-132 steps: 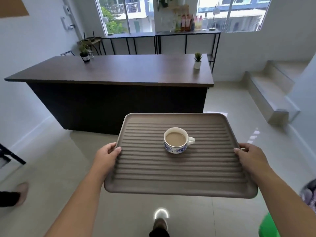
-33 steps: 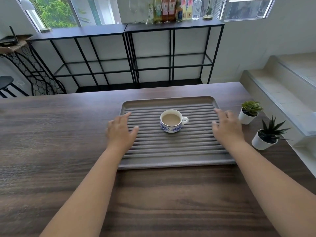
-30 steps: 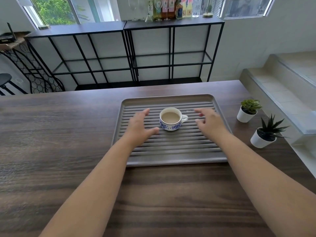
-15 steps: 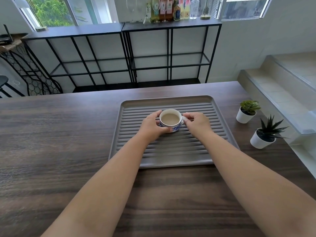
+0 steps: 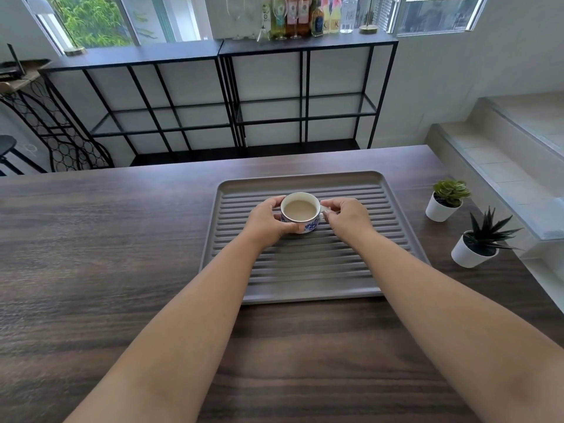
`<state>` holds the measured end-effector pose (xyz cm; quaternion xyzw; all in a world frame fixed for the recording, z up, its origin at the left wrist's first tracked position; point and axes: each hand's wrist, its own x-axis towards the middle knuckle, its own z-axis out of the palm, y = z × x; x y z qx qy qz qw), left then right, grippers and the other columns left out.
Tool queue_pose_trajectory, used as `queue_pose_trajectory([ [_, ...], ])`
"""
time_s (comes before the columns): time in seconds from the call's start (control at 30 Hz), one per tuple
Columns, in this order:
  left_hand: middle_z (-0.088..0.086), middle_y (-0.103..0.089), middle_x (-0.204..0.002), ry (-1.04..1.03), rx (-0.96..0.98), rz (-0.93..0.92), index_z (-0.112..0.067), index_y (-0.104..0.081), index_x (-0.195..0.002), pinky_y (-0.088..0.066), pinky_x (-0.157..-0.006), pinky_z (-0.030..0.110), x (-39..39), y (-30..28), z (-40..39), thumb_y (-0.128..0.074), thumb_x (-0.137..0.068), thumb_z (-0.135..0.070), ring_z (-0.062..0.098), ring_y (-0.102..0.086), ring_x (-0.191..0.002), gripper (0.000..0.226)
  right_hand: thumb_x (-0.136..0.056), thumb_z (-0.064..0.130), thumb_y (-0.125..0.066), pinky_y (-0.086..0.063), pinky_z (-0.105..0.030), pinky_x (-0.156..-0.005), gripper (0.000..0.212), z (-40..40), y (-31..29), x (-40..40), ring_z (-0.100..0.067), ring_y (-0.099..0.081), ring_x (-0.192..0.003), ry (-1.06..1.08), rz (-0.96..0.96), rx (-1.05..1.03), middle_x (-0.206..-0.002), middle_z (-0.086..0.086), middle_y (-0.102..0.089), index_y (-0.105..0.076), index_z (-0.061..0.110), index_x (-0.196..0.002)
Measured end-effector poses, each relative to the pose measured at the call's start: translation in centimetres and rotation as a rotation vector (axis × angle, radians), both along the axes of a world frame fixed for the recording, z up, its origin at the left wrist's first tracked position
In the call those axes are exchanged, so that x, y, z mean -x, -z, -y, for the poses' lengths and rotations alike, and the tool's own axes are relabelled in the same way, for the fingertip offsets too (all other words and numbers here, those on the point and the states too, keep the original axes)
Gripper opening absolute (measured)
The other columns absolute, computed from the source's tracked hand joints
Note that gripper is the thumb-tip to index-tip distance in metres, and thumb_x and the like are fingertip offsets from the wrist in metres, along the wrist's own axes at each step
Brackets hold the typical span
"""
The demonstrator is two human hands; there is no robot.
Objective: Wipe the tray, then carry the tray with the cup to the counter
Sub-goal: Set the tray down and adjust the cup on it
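in the head view, the cup (image 5: 300,212) is clasped on the ridged tray (image 5: 308,270) by the left hand (image 5: 266,221) and right hand (image 5: 346,215), fingers curled round its sides and handle. the tray is set flat on the counter (image 5: 100,248), with bare wood left and front; two potted plants (image 5: 447,199) are kept just beside its right rim, near the counter's edge.

A dark wood-grain desk (image 5: 91,254) fills the lower part of the view. Two small potted plants (image 5: 446,200) in white pots stand near its right edge. Beyond it, two black metal-frame shelf units (image 5: 232,99) stand side by side against a white wall (image 5: 442,80), with bottles (image 5: 317,16) and glasses lined along the top. Windows (image 5: 91,19) above let in daylight, green foliage showing outside. Pale tiled steps (image 5: 503,148) rise at the right. A black wire rack (image 5: 67,141) stands at the far left.
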<state>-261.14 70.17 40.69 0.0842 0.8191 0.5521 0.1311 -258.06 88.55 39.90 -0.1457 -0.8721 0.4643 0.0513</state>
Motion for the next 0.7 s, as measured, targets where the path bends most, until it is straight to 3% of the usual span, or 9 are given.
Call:
queue_pose_trajectory([
  [0.2, -0.002, -0.064, -0.124, 0.016, 0.032, 0.003, -0.016, -0.051, -0.135, -0.053, -0.087, 0.027, 0.4, 0.3, 0.2, -0.091, -0.060, -0.014, 0.011, -0.065, -0.102, 0.085, -0.091, 0.015, -0.056, -0.052, -0.033, -0.087, 0.024, -0.2, -0.1, 0.0, -0.018, -0.063, -0.093, 0.001, 0.006, 0.021, -0.101, -0.002, -0.070, -0.068, 0.021, -0.111],
  [0.3, -0.002, -0.049, -0.140, 0.026, 0.099, -0.024, -0.017, -0.039, -0.146, -0.051, -0.096, 0.033, 0.1, 0.0, 0.5, -0.092, -0.060, -0.024, 0.013, -0.058, -0.113, 0.102, -0.091, 0.014, -0.056, -0.046, -0.025, -0.077, 0.026, -0.3, -0.3, -0.6, -0.015, -0.059, -0.090, 0.023, -0.044, -0.030, -0.103, -0.001, -0.064, -0.066, 0.024, -0.113],
  [0.37, -0.003, -0.041, -0.141, 0.015, 0.196, -0.139, -0.019, -0.034, -0.148, -0.044, -0.103, 0.034, -0.3, -0.5, 0.5, -0.091, -0.060, -0.037, 0.013, -0.049, -0.120, 0.106, -0.091, 0.014, -0.057, -0.046, -0.025, -0.074, 0.027, -0.7, -0.5, -1.4, -0.014, -0.057, -0.085, 0.048, -0.092, -0.039, -0.106, -0.002, -0.061, -0.064, 0.023, -0.114],
  [0.53, -0.012, -0.045, -0.130, 0.013, 0.141, -0.402, -0.028, -0.054, -0.135, -0.037, -0.105, 0.026, -1.6, -2.6, -0.9, -0.080, -0.076, -0.038, 0.005, -0.045, -0.119, 0.066, -0.092, 0.009, -0.049, -0.039, -0.015, -0.051, 0.028, -3.3, -1.0, -5.5, -0.005, -0.052, -0.059, 0.122, -0.213, 0.000, -0.092, 0.001, -0.059, -0.066, 0.026, -0.107],
  [0.7, -0.015, -0.050, -0.125, 0.211, 0.086, -0.483, -0.030, -0.060, -0.127, -0.036, -0.099, 0.019, -3.7, -4.2, -5.6, -0.074, -0.083, -0.036, 0.001, -0.048, -0.113, 0.047, -0.087, 0.004, -0.047, -0.043, -0.020, -0.071, 0.039, -6.8, -0.5, -12.1, -0.005, -0.057, -0.078, 0.303, -0.247, -0.048, -0.098, 0.001, -0.059, -0.063, 0.038, -0.098],
])
